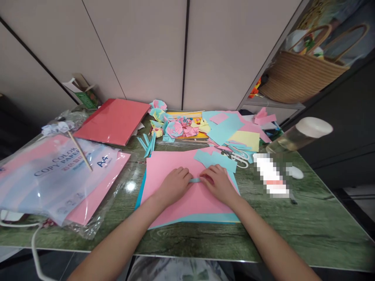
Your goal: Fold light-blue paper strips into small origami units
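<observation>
My left hand (pixel 173 183) and my right hand (pixel 218 181) rest side by side on a pink sheet of paper (pixel 172 162) that lies on a blue sheet (pixel 205 218). Both hands have their fingers curled and pinch a small folded blue paper strip (pixel 195 180) between them. Blue paper scraps (pixel 215 160) lie just beyond my right hand, and white-handled scissors (pixel 241 158) lie behind those.
A plastic pack of A4 coloured copy paper (pixel 55 175) with a wooden stick (pixel 80 151) lies at the left, a red folder (pixel 113 121) behind it. Paper flowers (pixel 175 127), cut strips and scraps fill the back. A clear jar (pixel 299 136) and glue tube (pixel 271 173) lie right.
</observation>
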### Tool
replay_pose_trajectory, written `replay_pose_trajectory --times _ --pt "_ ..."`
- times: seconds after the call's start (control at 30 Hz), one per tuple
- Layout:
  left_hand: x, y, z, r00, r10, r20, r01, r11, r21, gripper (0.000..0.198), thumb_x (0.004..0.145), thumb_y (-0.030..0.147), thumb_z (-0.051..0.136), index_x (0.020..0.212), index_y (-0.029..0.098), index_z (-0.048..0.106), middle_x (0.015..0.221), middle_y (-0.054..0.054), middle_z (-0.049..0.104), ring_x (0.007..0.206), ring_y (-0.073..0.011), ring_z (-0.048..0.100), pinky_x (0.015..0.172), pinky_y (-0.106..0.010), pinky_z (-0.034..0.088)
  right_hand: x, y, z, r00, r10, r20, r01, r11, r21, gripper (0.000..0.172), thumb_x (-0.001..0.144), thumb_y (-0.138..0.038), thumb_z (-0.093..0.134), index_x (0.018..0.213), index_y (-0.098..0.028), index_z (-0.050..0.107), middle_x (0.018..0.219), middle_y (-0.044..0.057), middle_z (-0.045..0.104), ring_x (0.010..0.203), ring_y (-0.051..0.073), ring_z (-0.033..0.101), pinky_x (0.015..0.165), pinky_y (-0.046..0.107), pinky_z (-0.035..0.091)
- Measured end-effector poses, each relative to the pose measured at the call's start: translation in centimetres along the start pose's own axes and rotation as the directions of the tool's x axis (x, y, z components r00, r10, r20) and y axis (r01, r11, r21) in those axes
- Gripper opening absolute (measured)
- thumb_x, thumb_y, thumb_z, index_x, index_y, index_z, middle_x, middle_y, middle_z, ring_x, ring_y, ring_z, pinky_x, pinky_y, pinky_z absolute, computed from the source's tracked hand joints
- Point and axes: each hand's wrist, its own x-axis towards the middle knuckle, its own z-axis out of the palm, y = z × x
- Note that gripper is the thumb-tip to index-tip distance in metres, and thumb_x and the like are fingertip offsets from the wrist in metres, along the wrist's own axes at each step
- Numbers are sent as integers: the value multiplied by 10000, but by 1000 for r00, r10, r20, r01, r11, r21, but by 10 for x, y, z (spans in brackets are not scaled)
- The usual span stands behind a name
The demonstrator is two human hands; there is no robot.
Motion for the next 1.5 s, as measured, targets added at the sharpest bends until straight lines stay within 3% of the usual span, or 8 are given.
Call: replay_pose_trajectory --times 0.2,0.33,0.53,0.73,0.93,1.17,1.37,1.5 --pt "-3 2 -4 980 -186 -71 152 929 -337 202 840 291 422 944 167 542 895 -45 576 855 -163 514 754 -288 410 1 -1 -3 996 61 -64 -44 971 234 278 754 -365 544 1001 -237 537 890 38 556 856 183 492 776 341 365" --pt "-4 6 -8 961 -271 -59 198 818 -540 203 831 302 430 939 191 562 867 -24 592 801 -142 538 710 -262 416 3 -3 -3 994 109 -2 -98 898 429 212 756 -350 520 918 -219 561 800 13 570 723 147 513 649 277 393" --pt "-2 11 -11 946 -320 -58 204 722 -661 185 806 277 460 913 193 585 851 -26 596 790 -147 537 699 -259 405 3 -7 -9 981 191 28 -176 830 529 195 731 -351 546 867 -214 572 651 -25 532 612 124 473 575 247 359" --pt "-3 12 -13 945 -326 -27 187 606 -773 187 813 274 443 879 186 595 817 -18 589 778 -137 528 694 -241 389 2 -6 -13 986 161 32 -152 824 546 186 720 -333 562 857 -208 578 681 -16 541 641 123 474 609 247 361" --pt "-2 10 -12 930 -368 -11 217 573 -790 302 825 330 394 632 152 543 632 9 500 631 -115 461 589 -224 347 3 -5 -13 994 113 2 -94 820 565 143 715 -316 567 796 -198 567 736 -3 559 676 132 490 646 257 379" --pt "0 10 -10 925 -335 179 290 319 -902 267 798 351 421 776 149 594 660 -11 610 585 -120 497 509 -208 358 2 -6 -14 993 117 29 -110 775 622 122 715 -289 561 787 -190 565 754 10 565 697 137 506 652 266 402" --pt "0 11 -13 928 -345 142 268 354 -896 239 781 316 458 773 145 625 696 -22 615 626 -123 518 555 -214 392 2 -5 -14 991 133 32 -121 738 664 86 703 -262 563 737 -184 567 709 1 551 668 126 496 607 249 389" --pt "-1 15 -12 911 -406 73 257 421 -870 201 768 309 493 771 164 631 709 -12 620 661 -131 536 618 -228 414 1 -5 -16 971 163 172 -237 632 738 111 718 -297 545 752 -191 544 470 -71 414 418 75 383 421 206 304"
